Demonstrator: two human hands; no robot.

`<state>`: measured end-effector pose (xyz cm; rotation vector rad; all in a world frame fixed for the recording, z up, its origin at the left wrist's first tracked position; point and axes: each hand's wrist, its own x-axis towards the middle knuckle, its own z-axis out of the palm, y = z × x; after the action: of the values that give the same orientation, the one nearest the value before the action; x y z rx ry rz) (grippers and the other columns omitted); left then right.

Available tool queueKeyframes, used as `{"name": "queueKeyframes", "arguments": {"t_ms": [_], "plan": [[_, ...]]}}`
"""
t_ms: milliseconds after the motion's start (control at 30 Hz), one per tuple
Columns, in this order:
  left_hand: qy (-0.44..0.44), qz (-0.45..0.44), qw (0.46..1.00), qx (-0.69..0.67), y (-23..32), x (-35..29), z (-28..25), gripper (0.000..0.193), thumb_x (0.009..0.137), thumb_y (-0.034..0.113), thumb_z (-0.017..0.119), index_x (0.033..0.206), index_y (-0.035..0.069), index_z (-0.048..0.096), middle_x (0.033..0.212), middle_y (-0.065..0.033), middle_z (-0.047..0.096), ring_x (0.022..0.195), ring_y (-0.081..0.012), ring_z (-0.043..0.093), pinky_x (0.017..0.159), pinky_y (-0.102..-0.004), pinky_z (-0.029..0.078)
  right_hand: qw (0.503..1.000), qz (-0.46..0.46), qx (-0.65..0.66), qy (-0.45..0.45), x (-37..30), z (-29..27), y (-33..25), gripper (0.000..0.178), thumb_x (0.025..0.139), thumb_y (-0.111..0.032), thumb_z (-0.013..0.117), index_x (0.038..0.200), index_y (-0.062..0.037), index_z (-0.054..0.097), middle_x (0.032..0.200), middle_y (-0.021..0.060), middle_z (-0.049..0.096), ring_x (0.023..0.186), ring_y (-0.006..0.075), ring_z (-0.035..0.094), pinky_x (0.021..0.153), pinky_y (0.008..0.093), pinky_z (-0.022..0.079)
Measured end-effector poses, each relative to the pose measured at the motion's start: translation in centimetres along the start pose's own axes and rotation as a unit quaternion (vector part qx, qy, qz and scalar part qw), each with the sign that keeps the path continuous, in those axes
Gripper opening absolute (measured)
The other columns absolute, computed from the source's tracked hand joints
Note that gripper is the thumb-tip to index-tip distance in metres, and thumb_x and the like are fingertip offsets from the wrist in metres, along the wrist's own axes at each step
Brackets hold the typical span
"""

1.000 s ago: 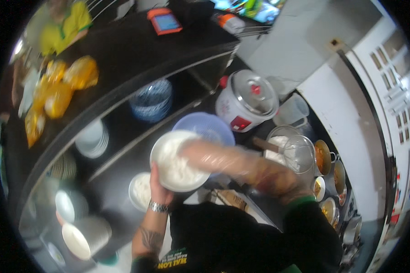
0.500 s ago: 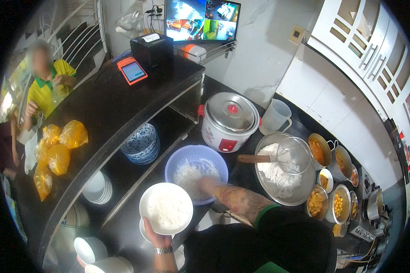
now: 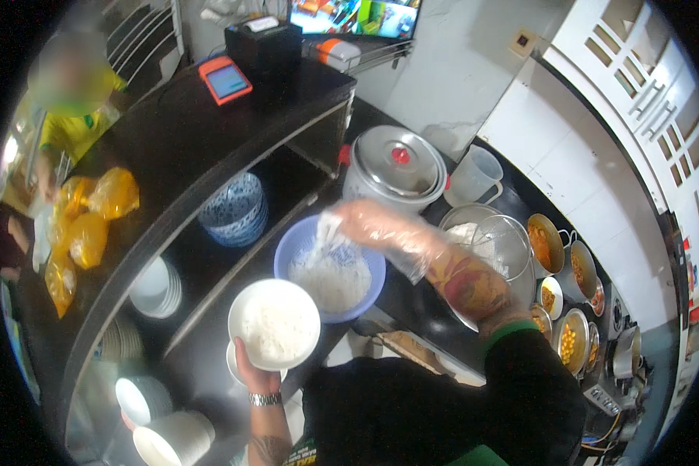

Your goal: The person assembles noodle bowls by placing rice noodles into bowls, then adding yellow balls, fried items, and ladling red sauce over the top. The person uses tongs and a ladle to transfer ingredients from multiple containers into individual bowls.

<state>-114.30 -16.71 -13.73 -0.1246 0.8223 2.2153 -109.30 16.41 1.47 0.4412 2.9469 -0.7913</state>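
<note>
My left hand (image 3: 256,371), with a metal watch at the wrist, grips a white bowl (image 3: 236,320) by its near side. White noodles (image 3: 278,326) lie inside it. Part of a second white bowl (image 3: 233,363) shows beneath; whether I hold that too I cannot tell. My right hand (image 3: 369,225), in a clear plastic glove, is raised over the far side of a lilac colander (image 3: 376,283). A bunch of white noodles (image 3: 328,237) hangs from its closed fingers, down toward more noodles (image 3: 330,283) in the colander.
Beyond the colander stands a rice cooker (image 3: 400,167) beside a plastic jug (image 3: 474,175). A strainer (image 3: 505,245) rests over a metal basin at right, near several food pots (image 3: 547,245). Bowl stacks (image 3: 175,439) are at left. Across the counter (image 3: 163,140), near yellow bags (image 3: 89,237), is a person.
My right hand has risen out of the colander, lifting a bunch of noodles. My left hand still holds the bowl. The whole view has shifted, and the person across the counter appears closer.
</note>
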Motion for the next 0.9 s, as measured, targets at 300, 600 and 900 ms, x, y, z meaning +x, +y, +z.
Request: {"name": "queueKeyframes", "arguments": {"t_ms": [300, 600, 900], "plan": [[0.042, -0.009, 0.999, 0.002, -0.4, 0.7, 0.8, 0.062, 0.096, 0.044, 0.048, 0.138, -0.001, 0.038, 0.135, -0.0168, 0.05, 0.122, -0.0301, 0.052, 0.102, -0.0424, 0.042, 0.994, 0.017, 0.099, 0.049, -1.1, -5.6, -4.0, 0.039, 0.099, -0.034, 0.05, 0.111, -0.0004, 0.064, 0.092, 0.0119, 0.069, 0.084, 0.0199, 0.065, 0.078, 0.0324, 0.051], [0.022, -0.016, 1.0, -0.011, -0.4, 0.7, 0.8, 0.061, 0.096, 0.043, 0.048, 0.136, -0.001, 0.04, 0.134, -0.0171, 0.052, 0.122, -0.0292, 0.052, 0.103, -0.0415, 0.043, 0.992, -0.059, -0.093, 0.061, -0.8, -6.5, -4.5, 0.036, 0.096, -0.027, 0.045, 0.116, -0.0025, 0.062, 0.105, 0.0198, 0.066, 0.101, 0.0337, 0.062, 0.092, 0.0403, 0.046], [0.029, -0.037, 0.999, -0.023, -0.4, 0.8, 0.5, 0.059, 0.096, 0.042, 0.048, 0.137, 0.0, 0.04, 0.134, -0.0161, 0.052, 0.122, -0.0285, 0.052, 0.103, -0.0413, 0.042, 0.97, 0.027, 0.193, 0.148, -2.2, -8.7, -9.0, 0.032, 0.097, -0.029, 0.051, 0.115, -0.0073, 0.065, 0.097, 0.0074, 0.068, 0.09, 0.0164, 0.063, 0.082, 0.0298, 0.048]]}}
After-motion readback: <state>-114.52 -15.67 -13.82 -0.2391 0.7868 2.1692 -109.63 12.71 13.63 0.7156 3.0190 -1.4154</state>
